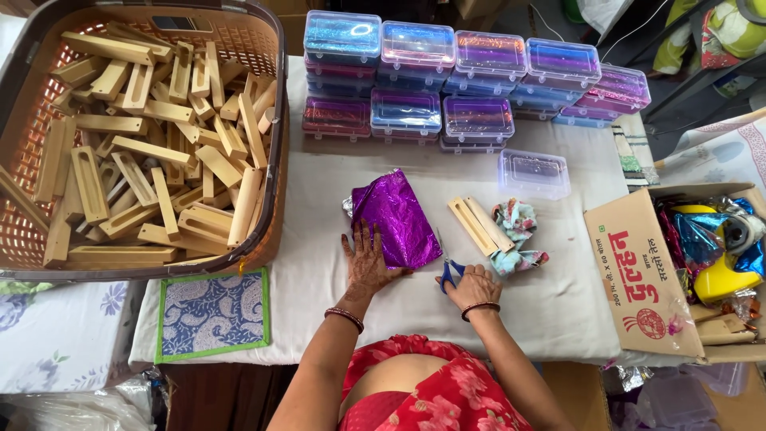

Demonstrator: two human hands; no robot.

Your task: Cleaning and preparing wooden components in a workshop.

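You keep your left hand [365, 263] flat and wide open on the near edge of the purple foil sheet [396, 217], and I think this is to stop the light, crinkled foil from sliding on the cloth of the bench [319, 239]. The foil lies in the middle of the bench, and I use it as the landmark for the rest. Just to the right of the foil, your right hand [472, 286] is closed around the blue-handled scissors [448, 267], whose blades point up along the foil's right edge, probably so they are ready at the sheet. A little further right of the foil lie two wooden pieces [479, 225] side by side, touching a crumpled patterned cloth [517, 231]. Beyond them, up and to the right of the foil, one clear plastic box [534, 173] stands alone. Behind the foil, at the far edge, stacks of shiny filled boxes [463, 80] stand in rows. To the left of the foil sits a big basket [271, 104] full of wooden blocks [144, 144], close enough to reach. Far to the right of the foil is an open cardboard carton [646, 271] with more foil.
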